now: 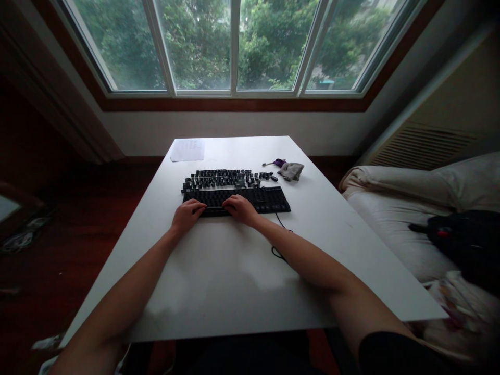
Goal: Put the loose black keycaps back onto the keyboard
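A black keyboard (265,200) lies across the middle of a white table (234,271). Behind it sit rows of several loose black keycaps (222,178). My left hand (186,215) rests at the keyboard's front left edge with its fingers curled down onto it. My right hand (241,208) lies on the keyboard's lower middle, fingers bent and pressed to the keys. Whether either hand pinches a keycap is hidden. The keyboard's black cable (278,252) runs back along my right forearm.
A sheet of paper (188,150) lies at the table's far left. A grey cloth pouch (291,170) and a small purple tool (278,162) sit at the far right of the keycaps. A bed with white bedding (406,208) and a black bag (464,242) stands to the right. Windows are behind.
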